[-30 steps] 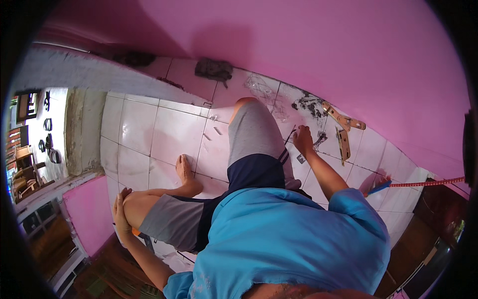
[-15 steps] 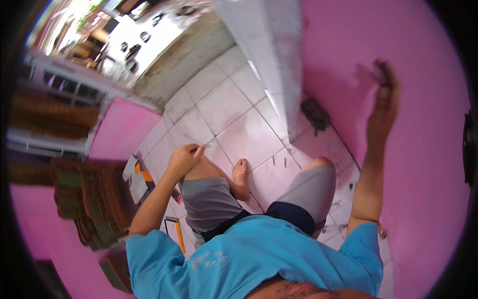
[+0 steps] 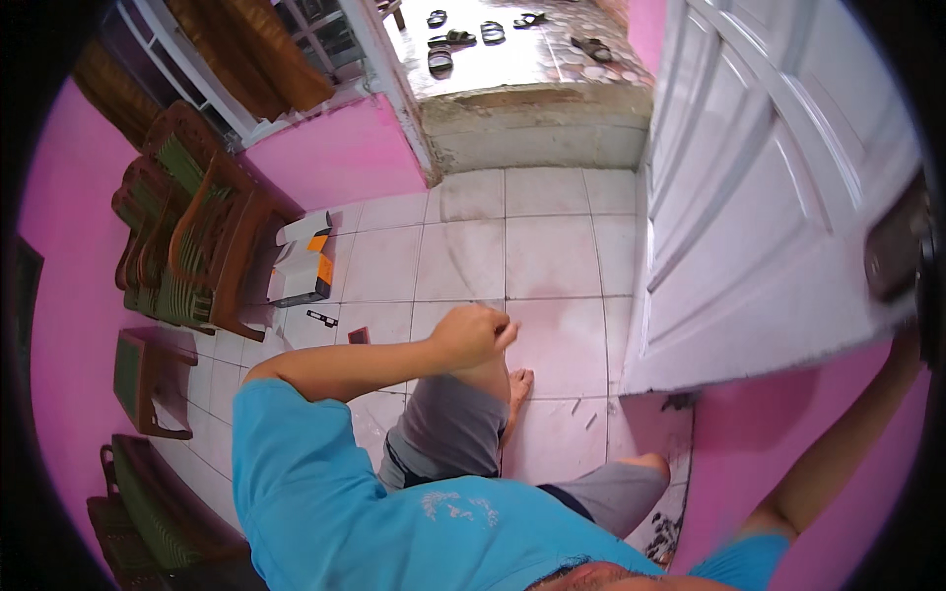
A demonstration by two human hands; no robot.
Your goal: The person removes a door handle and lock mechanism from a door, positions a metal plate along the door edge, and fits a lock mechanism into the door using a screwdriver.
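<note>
My left hand (image 3: pixel 475 335) is over my left knee, its fingers curled in and the thumb side toward the floor tiles. What it holds, if anything, is hidden. My right arm reaches up along the pink wall to the edge of the white panelled door (image 3: pixel 734 187). Its wrist ends at the picture's rim, so the fingers of my right hand (image 3: pixel 909 347) do not show. Close above that hand, a dark brown lock plate (image 3: pixel 895 241) is on the door.
An opened white and orange box (image 3: pixel 303 271), a black metal plate (image 3: pixel 322 318) and a small red packet (image 3: pixel 359 336) lie left on the tiles. Wooden chairs (image 3: pixel 212 236) line the left wall. A raised step (image 3: pixel 537 128) crosses the doorway; sandals (image 3: pixel 453 37) lie beyond.
The view has turned rightward, and the door now shows its broad panelled face. My right hand has gone from in front of the pink wall to the door's edge. My left hand stays near my knee.
</note>
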